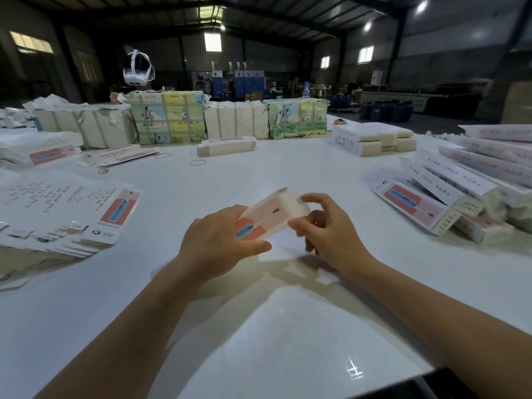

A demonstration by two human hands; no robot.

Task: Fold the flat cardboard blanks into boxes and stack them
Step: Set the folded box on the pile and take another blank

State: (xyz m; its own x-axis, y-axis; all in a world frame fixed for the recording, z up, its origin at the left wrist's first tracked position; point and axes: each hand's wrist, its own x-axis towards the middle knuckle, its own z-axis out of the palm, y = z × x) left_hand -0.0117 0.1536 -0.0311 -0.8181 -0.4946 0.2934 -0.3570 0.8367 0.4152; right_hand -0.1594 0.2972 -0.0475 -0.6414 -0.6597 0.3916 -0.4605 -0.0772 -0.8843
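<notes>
Left hand (218, 240) grip clamped on box (264, 217). Right hand (331, 234) grip pinches box end flap. Both above white bench (259, 326).

Packing warehouse: steel roof (259, 12), bundled cartons (167, 116)

- The single head view is looking forward and down from the person's head, sitting close above the white table (273, 326).
- It is facing the warehouse beyond.
</notes>
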